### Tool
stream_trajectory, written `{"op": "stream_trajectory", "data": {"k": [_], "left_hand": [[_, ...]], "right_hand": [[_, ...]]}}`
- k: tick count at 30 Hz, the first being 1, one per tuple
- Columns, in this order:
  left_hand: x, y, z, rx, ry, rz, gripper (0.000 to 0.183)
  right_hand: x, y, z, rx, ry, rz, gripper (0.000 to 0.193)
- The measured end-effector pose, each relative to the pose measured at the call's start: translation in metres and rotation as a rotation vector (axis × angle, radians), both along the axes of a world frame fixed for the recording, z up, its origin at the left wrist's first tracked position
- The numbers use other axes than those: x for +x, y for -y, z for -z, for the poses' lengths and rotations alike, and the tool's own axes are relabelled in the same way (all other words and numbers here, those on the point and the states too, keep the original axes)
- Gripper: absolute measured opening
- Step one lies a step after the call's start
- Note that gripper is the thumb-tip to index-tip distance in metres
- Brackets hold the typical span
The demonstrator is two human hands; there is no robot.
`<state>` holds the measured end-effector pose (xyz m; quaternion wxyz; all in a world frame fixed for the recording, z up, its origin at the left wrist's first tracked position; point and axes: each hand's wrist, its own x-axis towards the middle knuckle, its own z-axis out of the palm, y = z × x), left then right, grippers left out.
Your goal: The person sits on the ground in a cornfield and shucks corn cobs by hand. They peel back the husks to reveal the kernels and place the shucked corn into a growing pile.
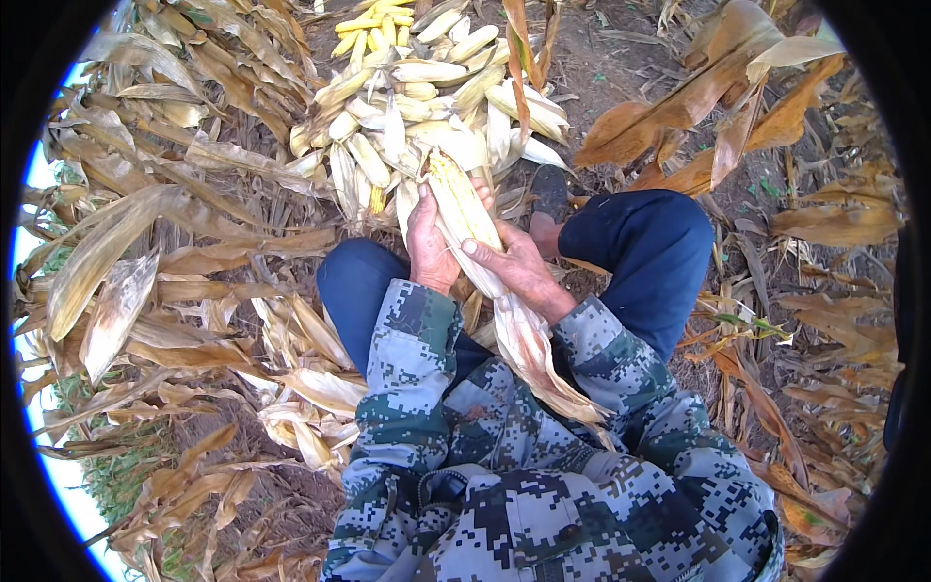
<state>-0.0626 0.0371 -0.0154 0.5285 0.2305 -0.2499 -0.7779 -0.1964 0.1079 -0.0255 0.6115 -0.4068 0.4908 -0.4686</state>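
Between my hands is an ear of corn (464, 199), its yellow kernels bared along the upper part. Pale husk leaves (529, 349) hang from its lower end toward my lap. My left hand (430, 242) closes around its left side, thumb pointing up along the ear. From the right, my right hand (519, 262) grips the lower part, with its thumb across the front and some fingers hidden behind. Just beyond the ear lies a heap of corn ears in pale husks (417, 97).
Bare yellow ears (373, 27) lie at the far end of the heap. Stripped husks (315, 388) are piled by my left leg. Dry brown stalks and leaves (679, 107) stand or lie on both sides. My bent knees (640, 242) flank my hands, and a shoe (550, 191) rests on the soil.
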Motion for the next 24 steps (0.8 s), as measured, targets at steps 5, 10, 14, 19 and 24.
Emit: {"op": "stream_trajectory", "data": {"k": [5,10,14,19,24], "left_hand": [[-0.001,-0.008,-0.006,-0.011,0.212,-0.142,0.06],[-0.005,-0.014,-0.029,-0.112,0.504,-0.316,0.041],[0.008,-0.006,-0.016,0.024,0.454,-0.394,0.033],[0.009,-0.004,-0.011,0.039,0.453,-0.426,0.026],[0.014,-0.008,-0.004,-0.158,0.726,-0.377,0.019]], "right_hand": [[0.004,-0.008,-0.007,0.02,0.047,0.05,0.057],[0.009,-0.016,0.009,0.041,0.092,0.116,0.06],[0.013,-0.02,0.013,0.014,-0.025,0.081,0.058],[0.013,-0.022,0.008,0.047,0.037,0.075,0.059],[0.01,-0.017,0.003,0.037,0.06,0.081,0.06]]}}
